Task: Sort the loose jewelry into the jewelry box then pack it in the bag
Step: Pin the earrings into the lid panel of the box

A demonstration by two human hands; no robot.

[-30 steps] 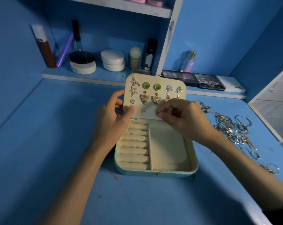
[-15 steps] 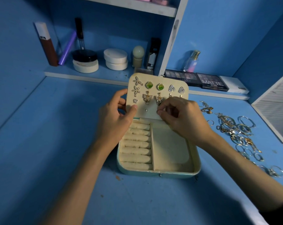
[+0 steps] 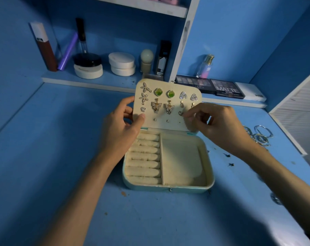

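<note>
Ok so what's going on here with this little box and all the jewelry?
A person is sorting jewelry into an open jewelry box. The left hand holds the upright lid by its left edge, thumb on the front. The right hand is at the lid's right side, fingertips drawn together beside a small earring; whether they pinch anything is unclear. Rows of earrings are pinned in the lid. The ring rolls look empty, and loose rings and bangles lie on the desk to the right.

Right hand (image 3: 216,128) slid off the middle of the lid (image 3: 161,126) toward its right edge, and its pinch has loosened. Small earring (image 3: 180,113) now exposed just left of its fingertips; that hand covered the spot before.
</note>
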